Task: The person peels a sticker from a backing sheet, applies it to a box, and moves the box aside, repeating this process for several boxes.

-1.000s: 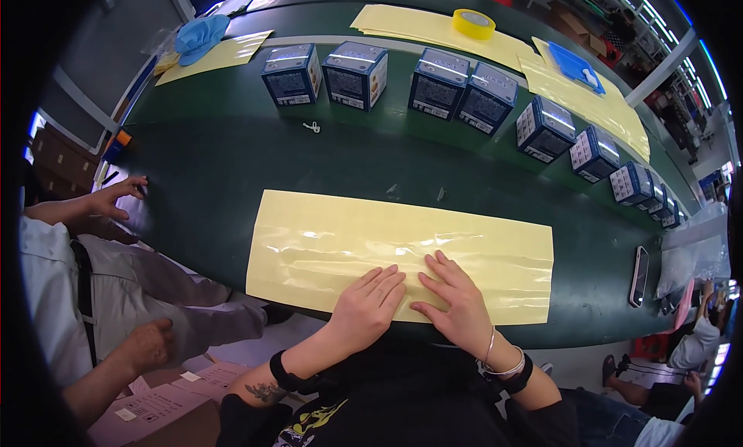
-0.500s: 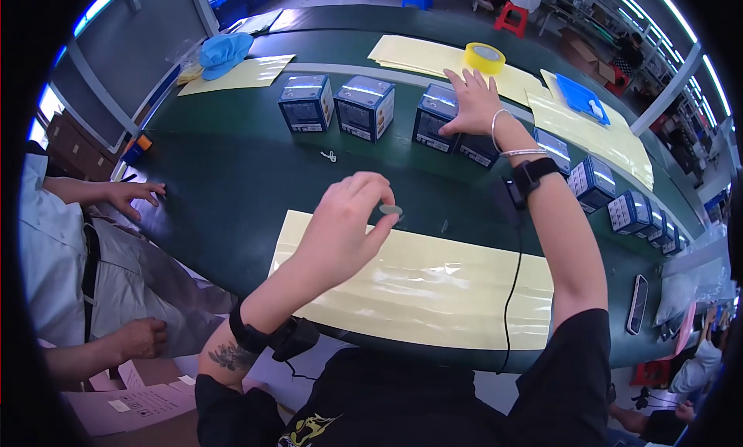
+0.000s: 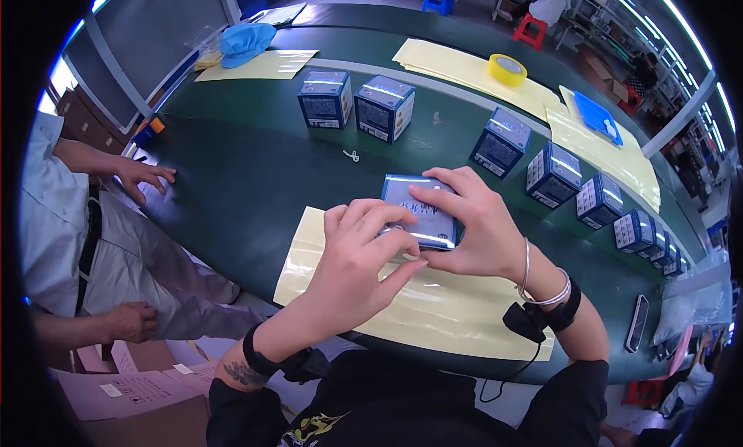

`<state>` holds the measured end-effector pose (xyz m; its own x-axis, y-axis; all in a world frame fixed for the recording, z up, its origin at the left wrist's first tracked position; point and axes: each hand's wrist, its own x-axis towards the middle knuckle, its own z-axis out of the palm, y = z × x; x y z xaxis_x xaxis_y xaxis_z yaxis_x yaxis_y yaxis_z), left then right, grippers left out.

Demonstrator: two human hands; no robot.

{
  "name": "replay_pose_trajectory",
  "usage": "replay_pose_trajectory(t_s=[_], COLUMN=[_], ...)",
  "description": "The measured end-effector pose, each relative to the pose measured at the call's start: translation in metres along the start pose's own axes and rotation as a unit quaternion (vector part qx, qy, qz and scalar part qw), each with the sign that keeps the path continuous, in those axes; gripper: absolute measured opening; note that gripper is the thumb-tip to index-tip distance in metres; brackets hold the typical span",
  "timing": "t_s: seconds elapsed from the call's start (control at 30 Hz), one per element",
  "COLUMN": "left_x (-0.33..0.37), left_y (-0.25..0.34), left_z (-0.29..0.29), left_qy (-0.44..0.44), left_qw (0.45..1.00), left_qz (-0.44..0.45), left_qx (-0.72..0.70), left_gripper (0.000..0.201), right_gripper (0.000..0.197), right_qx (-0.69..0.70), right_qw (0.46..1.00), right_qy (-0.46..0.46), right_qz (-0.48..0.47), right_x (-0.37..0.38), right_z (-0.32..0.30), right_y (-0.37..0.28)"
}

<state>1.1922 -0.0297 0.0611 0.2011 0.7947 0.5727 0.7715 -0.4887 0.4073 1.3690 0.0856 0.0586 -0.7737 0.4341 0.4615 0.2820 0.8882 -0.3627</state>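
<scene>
Over the far edge of a glossy pale-yellow rectangular sheet (image 3: 449, 315), the right hand (image 3: 484, 226) grips a dark-blue cubic box with a pale top (image 3: 422, 221); the left hand (image 3: 360, 253) pinches a small pale piece (image 3: 410, 256) beside it. Beyond the sheet stand two similar blue boxes (image 3: 385, 110); right of it lies a slim pale-edged phone (image 3: 638, 323).

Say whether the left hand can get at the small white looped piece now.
Probably yes: nothing seems to stand between the left hand and the small white looped piece, though that hand is busy at the held blue box.
</scene>
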Motion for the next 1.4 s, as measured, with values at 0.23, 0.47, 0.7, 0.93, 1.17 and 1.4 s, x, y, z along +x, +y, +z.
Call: replay_pose_trajectory(t_s=[0.23, 0.47, 0.7, 0.93, 1.17, 1.4], left_x=[-0.003, -0.011, -0.014, -0.032, -0.073, -0.087], left_y=[0.004, 0.019, 0.007, -0.013, 0.003, 0.006], left_z=[0.003, 0.013, 0.015, 0.033, 0.039, 0.087], left_qy=[-0.017, 0.122, 0.098, 0.077, -0.183, -0.184], left_qw=[0.999, 0.988, 0.982, 0.987, 0.979, 0.982], left_qz=[-0.026, 0.058, 0.123, -0.094, -0.074, -0.032], left_qx=[-0.024, 0.075, 0.103, 0.102, 0.053, -0.025], left_gripper=[0.021, 0.023, 0.036, 0.048, 0.046, 0.036], right_gripper=[0.065, 0.066, 0.06, 0.069, 0.066, 0.057], right_qx=[0.018, 0.105, 0.18, -0.07, -0.341, -0.044], right_qw=[1.0, 0.993, 0.981, 0.988, 0.938, 0.972], right_qy=[0.001, -0.006, -0.025, 0.107, 0.043, -0.19], right_qz=[0.008, 0.062, 0.07, 0.084, 0.052, 0.131], right_x=[-0.011, -0.023, -0.029, 0.052, 0.06, -0.082], right_z=[-0.007, -0.011, -0.013, 0.01, 0.014, 0.019], right_y=[-0.016, -0.02, -0.023, 0.102, 0.146, -0.029])
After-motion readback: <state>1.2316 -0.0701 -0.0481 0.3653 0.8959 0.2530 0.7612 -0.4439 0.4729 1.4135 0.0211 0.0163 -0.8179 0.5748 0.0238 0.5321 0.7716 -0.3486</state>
